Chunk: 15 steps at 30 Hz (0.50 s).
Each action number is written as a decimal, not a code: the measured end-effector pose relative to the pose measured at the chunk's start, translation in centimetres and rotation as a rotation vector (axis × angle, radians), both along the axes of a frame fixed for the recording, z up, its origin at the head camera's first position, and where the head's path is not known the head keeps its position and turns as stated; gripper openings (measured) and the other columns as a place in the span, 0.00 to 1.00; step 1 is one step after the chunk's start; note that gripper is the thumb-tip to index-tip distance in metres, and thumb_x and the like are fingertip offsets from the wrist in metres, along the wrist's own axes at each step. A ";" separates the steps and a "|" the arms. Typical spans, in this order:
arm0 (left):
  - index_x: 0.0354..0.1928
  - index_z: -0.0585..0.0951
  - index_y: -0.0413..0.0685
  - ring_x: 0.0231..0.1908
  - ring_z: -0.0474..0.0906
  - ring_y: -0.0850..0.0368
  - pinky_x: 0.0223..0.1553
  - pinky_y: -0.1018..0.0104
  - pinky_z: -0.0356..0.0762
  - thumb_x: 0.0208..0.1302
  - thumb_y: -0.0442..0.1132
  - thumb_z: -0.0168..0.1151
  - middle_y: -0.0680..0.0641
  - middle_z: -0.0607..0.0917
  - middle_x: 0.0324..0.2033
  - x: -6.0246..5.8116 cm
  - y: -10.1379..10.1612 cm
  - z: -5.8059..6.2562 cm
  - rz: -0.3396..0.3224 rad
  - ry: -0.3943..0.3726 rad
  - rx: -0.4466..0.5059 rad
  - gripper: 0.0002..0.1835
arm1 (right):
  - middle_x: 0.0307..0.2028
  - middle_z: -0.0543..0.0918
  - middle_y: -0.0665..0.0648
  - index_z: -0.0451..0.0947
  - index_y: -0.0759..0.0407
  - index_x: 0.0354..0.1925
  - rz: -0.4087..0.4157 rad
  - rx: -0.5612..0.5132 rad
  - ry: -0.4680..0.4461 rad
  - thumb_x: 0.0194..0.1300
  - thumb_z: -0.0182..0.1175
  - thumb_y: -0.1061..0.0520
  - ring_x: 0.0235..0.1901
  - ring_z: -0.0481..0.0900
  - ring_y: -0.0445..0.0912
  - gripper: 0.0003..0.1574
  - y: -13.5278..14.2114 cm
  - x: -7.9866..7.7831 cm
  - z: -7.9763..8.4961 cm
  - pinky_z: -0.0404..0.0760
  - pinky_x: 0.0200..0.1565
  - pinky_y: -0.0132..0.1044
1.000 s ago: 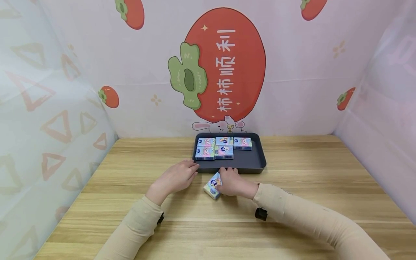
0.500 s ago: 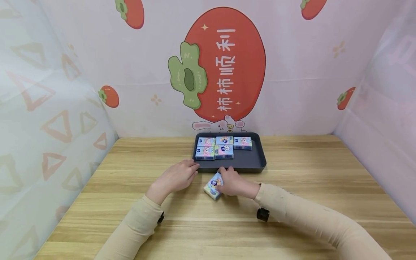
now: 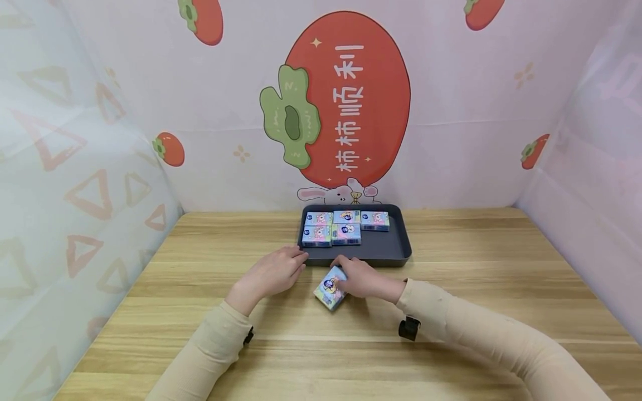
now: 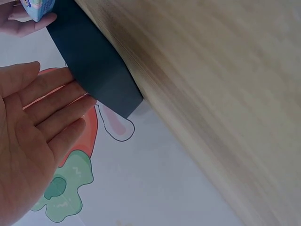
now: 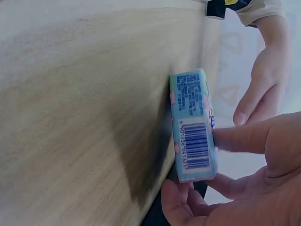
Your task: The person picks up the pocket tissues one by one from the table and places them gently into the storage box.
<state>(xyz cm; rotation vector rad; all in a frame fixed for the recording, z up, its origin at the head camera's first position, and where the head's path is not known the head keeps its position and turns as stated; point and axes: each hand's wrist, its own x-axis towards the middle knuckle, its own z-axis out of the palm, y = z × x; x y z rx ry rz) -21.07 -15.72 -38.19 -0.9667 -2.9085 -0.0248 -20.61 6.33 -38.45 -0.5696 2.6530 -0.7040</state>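
My right hand [image 3: 362,278] pinches a small tissue pack [image 3: 330,288] with a light-blue cartoon wrapper, just in front of the dark grey tray [image 3: 371,260]. In the right wrist view the barcode side of the tissue pack [image 5: 194,127] faces the camera, with the thumb on one face and fingers at its lower end. My left hand [image 3: 275,273] touches the tray's front left corner with its fingertips. Seen in the left wrist view, the fingers of my left hand [image 4: 42,113] lie straight against the tray wall [image 4: 94,56], holding nothing.
Several more tissue packs [image 3: 346,234] lie in the tray, two rows at its left and one pack [image 3: 375,220] at the back right. The wooden table [image 3: 251,362] runs back to a printed cloth wall [image 3: 225,111], with cloth at both sides too.
My right hand has shifted slightly back and right from the tray's front edge, and the tissue pack has turned a little in its grip. My left hand stays where it was.
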 end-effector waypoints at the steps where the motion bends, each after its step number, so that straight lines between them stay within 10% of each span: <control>1: 0.56 0.78 0.38 0.59 0.74 0.42 0.62 0.51 0.71 0.70 0.41 0.51 0.37 0.79 0.55 0.0 0.0 0.0 0.001 -0.001 -0.001 0.19 | 0.50 0.78 0.60 0.70 0.54 0.58 0.000 -0.008 0.000 0.66 0.59 0.53 0.47 0.75 0.50 0.24 0.1 0.0 0.1 0.76 0.48 0.44; 15: 0.56 0.78 0.37 0.57 0.75 0.43 0.61 0.51 0.72 0.70 0.41 0.50 0.37 0.79 0.54 0.0 0.1 0.1 -0.015 0.006 0.007 0.19 | 0.31 0.77 0.52 0.76 0.55 0.49 -0.037 -0.128 -0.004 0.62 0.64 0.56 0.28 0.73 0.42 0.17 1.1 -0.2 1.0 0.73 0.27 0.31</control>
